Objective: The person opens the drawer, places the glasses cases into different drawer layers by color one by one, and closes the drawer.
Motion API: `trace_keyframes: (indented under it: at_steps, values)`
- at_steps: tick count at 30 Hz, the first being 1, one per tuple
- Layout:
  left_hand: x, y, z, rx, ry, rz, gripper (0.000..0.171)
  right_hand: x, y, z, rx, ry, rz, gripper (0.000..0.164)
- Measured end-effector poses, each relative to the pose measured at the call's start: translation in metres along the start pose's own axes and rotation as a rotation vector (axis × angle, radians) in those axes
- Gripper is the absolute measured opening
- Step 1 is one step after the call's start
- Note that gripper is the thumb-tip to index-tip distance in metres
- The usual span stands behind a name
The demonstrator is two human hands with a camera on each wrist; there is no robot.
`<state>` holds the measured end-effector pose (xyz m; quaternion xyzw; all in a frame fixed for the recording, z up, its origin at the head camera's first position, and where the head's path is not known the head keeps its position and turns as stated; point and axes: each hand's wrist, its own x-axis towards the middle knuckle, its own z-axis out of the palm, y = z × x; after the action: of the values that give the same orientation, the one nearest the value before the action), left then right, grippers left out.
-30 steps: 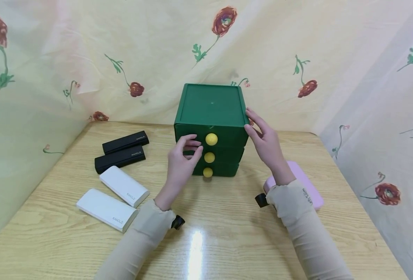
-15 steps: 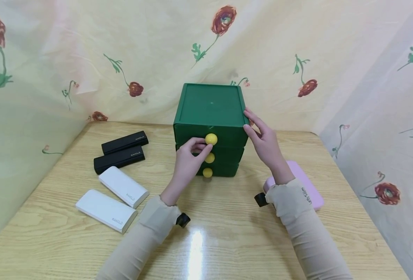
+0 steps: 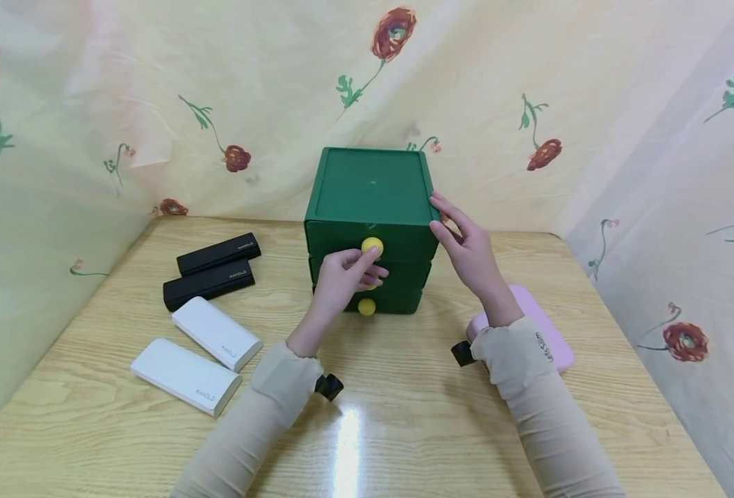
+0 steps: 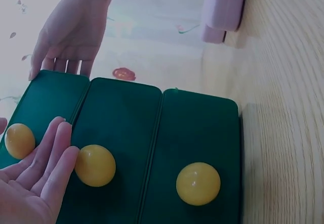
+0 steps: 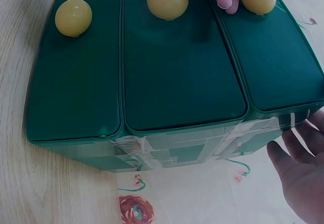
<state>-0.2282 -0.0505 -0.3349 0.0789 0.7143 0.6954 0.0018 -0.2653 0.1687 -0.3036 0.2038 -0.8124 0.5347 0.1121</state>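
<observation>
A green three-drawer cabinet [image 3: 371,185] stands near the back of the table, a round yellow knob on each drawer. My left hand [image 3: 335,282] pinches the top knob [image 4: 19,141] between thumb and fingers. Its other fingers stretch out below, partly covering the middle knob [image 4: 95,165] in the head view. Under them the bottom knob [image 3: 367,306] shows whole. My right hand [image 3: 471,257] rests against the cabinet's upper right edge, fingers extended. All the drawer fronts look flush with the body. Clear tape [image 5: 187,145] runs along the cabinet's side.
On the left lie two black cases [image 3: 209,282] and two white cases [image 3: 186,373], both kinds with printed lettering. A pink case [image 3: 544,332] lies partly under my right forearm. Flower-patterned cloth [image 3: 267,83] hangs behind and beside the table [image 3: 404,415].
My left hand has moved right from in front of the drawers to the top knob, and its thumb and fingers have closed on it. The right hand keeps its place on the cabinet.
</observation>
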Motion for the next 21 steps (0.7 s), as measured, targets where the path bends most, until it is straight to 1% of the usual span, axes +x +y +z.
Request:
trace_keyframes:
  at_steps: [4,13,16,21]
  values:
    - [0.0025,0.0007,0.0002,-0.036,-0.012,-0.018,0.041,0.0002,0.0002,-0.0002,-0.004,0.001,0.003,0.046]
    - [0.0055,0.0016,0.0026,-0.112,-0.004,-0.061,0.042,0.0007,0.001,0.0,0.017,0.001,-0.005,0.046]
    - [0.0053,0.0015,0.0043,-0.13,0.003,-0.064,0.043,0.0004,0.001,-0.0004,0.029,0.003,-0.007,0.045]
    - [0.0039,0.0019,0.0071,-0.125,0.034,-0.055,0.043,-0.0003,0.0007,-0.002,0.033,0.0,-0.008,0.045]
